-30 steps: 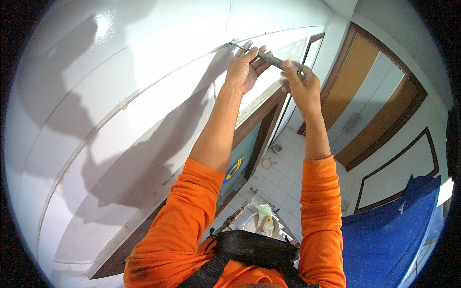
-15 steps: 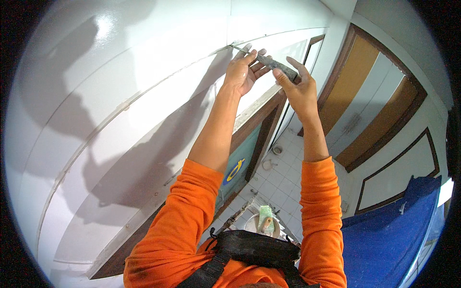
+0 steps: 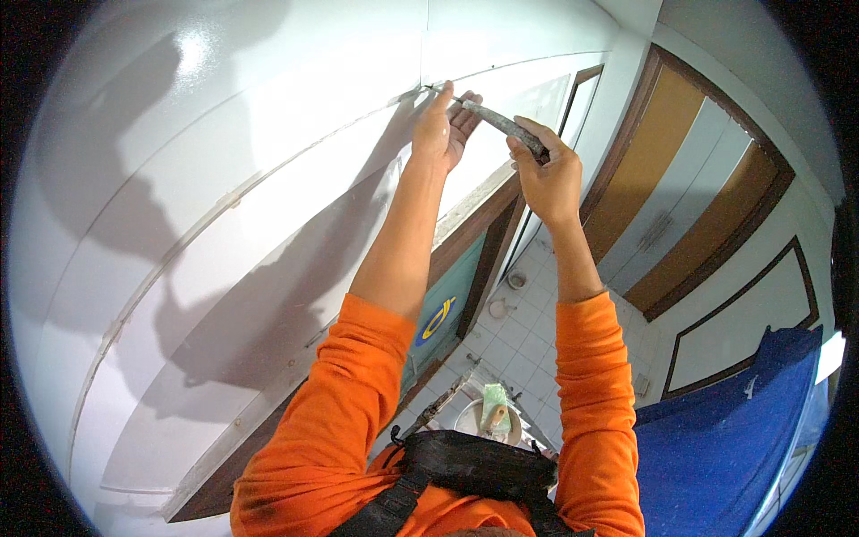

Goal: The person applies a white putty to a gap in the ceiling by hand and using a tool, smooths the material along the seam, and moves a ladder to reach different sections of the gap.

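My right hand (image 3: 548, 170) grips the rear end of a hand tool with a thick, worn grey handle (image 3: 504, 123), its fingers and thumb wrapped round it. The tool's thin dark tip (image 3: 429, 88) meets the seam where the white wall panels (image 3: 295, 116) join. Beside the shaft, my left hand (image 3: 438, 134) is raised with its fingers stretched out and apart. The front of the handle lies close to its fingertips; whether they touch it I cannot tell. The exact kind of tool does not show.
Below is a white tiled floor (image 3: 514, 345) with a pale bucket (image 3: 470, 419) holding a wooden-handled tool (image 3: 497, 417). A blue sheet (image 3: 725, 438) hangs at the lower right. Brown-framed doors (image 3: 684, 170) stand at the right, and a dark wooden frame (image 3: 474, 242) runs under the panels.
My right hand has closed more fully round the tool's rear end and moved slightly left and down. My left hand's fingers have straightened and no longer curl under the handle.
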Demonstrator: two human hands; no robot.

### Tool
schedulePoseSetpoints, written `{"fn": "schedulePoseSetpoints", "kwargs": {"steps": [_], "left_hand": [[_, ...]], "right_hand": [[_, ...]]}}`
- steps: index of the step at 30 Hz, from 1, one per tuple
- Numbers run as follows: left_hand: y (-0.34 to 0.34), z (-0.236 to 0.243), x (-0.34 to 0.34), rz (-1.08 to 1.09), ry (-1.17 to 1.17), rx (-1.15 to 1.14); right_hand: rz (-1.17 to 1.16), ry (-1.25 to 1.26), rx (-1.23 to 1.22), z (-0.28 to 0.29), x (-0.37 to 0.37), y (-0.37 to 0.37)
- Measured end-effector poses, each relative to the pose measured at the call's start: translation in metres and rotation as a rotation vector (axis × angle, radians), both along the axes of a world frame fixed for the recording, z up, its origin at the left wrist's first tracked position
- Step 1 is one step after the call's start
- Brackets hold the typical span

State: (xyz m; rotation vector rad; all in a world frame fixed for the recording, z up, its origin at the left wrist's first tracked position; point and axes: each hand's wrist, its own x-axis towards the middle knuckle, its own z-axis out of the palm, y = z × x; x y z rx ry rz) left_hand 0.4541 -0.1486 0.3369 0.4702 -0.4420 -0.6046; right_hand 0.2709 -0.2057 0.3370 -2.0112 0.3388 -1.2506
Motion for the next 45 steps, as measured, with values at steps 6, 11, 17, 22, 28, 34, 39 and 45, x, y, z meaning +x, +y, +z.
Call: {"fn": "schedulePoseSetpoints", "kwargs": {"steps": [6,11,17,22,28,34,39,45], "left_hand": [[-0.017,0.009,0.021,0.143,0.239,-0.090],[-0.026,0.013,0.008,0.116,0.246,-0.146],[0.041,-0.052,-0.030,0.138,-0.459,0.434],[0.151,-0.164,-0.096,0.492,-0.869,0.937],[0.321,-0.254,-0.107,0.804,-0.925,1.516],[0.395,-0.260,-0.114,1.063,-1.124,1.838],[0.414,-0.261,-0.108,1.044,-0.974,1.952],[0.413,-0.247,-0.118,1.069,-0.934,1.924]], "right_hand": [[-0.039,-0.074,-0.183,-0.010,-0.003,0.004],[-0.136,-0.070,-0.158,-0.019,-0.031,-0.001],[-0.014,-0.152,0.212,-0.089,-0.121,0.025],[-0.212,0.082,0.397,-0.173,-0.260,0.047],[-0.432,0.010,0.654,-0.227,-0.340,0.090],[-0.425,0.006,0.779,-0.235,-0.329,0.104],[-0.327,0.082,0.696,-0.235,-0.315,0.105],[-0.269,0.033,0.723,-0.232,-0.301,0.123]]}}
